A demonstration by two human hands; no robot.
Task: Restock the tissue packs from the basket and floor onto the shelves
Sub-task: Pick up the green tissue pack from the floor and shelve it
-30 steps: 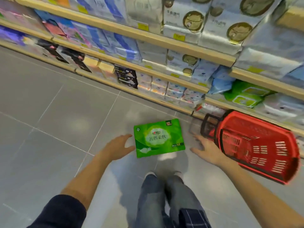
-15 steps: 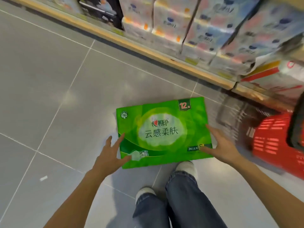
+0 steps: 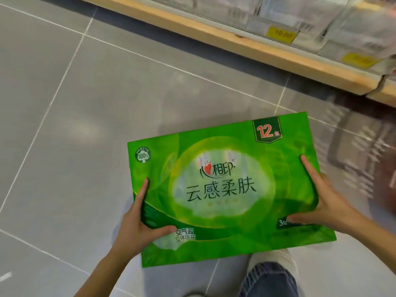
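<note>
The green pack [image 3: 225, 189] marked 12 is low over the grey floor [image 3: 85, 125], whether lifted I cannot tell. The left hand [image 3: 137, 224] grasps its left edge, the right hand [image 3: 325, 200] its right edge. A shelf [image 3: 235, 43] runs far; a blurred basket [image 3: 364, 159] sits right.

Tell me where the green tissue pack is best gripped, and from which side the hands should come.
Grip the green tissue pack by its two short ends, one hand from each side, thumbs on the top face. It is wide, flat and face up, likely too broad for one hand. The left hand and the right hand hold it this way.
</note>
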